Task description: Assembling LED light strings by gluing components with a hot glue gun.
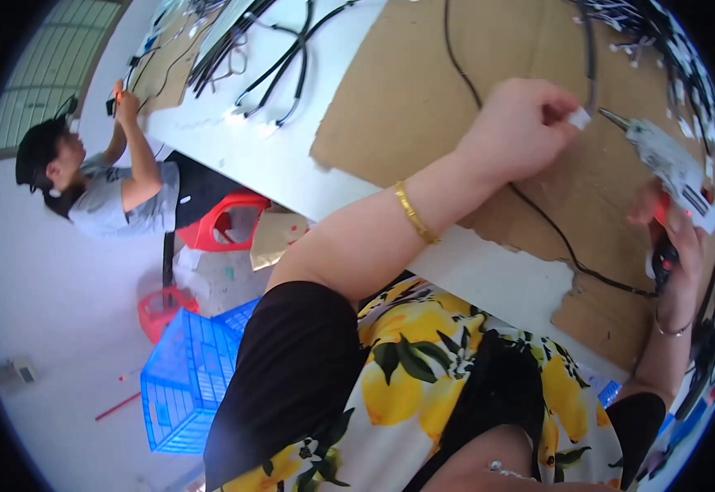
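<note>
My left hand (525, 131), with a gold bracelet at its wrist, pinches a small white connector (580, 119) over the brown cardboard. A dark cable (591, 53) runs from that connector toward the far edge. On the right, my right hand (679, 234) is wrapped around the handle of a grey hot glue gun (669, 160). A small red light shows near its trigger. The gun's metal nozzle points at the connector, with a short gap between them. From the handle a black cord (550, 221) crosses the cardboard and passes behind my left hand.
Cardboard (390, 107) covers much of the white table (283, 168). Black cables (300, 61) with white ends lie at the far left; bundled wires (685, 74) line the right. Another person (119, 180) works beyond the corner. A red stool (222, 221) and blue crate (189, 385) stand below.
</note>
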Demonstrator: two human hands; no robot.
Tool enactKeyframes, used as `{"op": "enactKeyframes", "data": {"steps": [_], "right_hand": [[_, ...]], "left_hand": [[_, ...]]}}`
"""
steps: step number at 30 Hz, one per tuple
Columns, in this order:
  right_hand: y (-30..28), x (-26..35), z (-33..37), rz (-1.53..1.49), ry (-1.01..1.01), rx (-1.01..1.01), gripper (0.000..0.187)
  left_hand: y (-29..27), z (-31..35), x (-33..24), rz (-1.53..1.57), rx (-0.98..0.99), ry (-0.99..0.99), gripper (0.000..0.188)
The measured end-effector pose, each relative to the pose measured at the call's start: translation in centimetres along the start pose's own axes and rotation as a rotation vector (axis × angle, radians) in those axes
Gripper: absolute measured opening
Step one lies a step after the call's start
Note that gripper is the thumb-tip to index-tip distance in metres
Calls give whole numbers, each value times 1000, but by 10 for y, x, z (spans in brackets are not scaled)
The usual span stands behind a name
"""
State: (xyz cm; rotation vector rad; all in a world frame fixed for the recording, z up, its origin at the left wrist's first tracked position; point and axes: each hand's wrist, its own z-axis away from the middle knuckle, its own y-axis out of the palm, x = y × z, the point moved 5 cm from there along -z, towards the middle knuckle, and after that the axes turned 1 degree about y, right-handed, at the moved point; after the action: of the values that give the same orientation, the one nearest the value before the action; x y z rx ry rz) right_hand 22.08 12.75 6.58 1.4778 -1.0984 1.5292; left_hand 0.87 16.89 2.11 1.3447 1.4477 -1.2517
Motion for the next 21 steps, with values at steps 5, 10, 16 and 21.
{"op": "enactKeyframes", "data": {"steps": [5,10,16,21], "right_hand": [[1,-4,-11,41,16,58,33],[2,-8,-15,53,-24,27,33],[-10,-6,-5,12,-113,140,33],[-1,-12,-7,-66,-75,11,33]], "left_hand": [[-1,4,-14,-479,102,299,25],[-24,12,-50,-675,-11,594,27],[-164,22,-78,-596,-319,703,11],[-324,62,-32,-857,-469,294,14]]}}
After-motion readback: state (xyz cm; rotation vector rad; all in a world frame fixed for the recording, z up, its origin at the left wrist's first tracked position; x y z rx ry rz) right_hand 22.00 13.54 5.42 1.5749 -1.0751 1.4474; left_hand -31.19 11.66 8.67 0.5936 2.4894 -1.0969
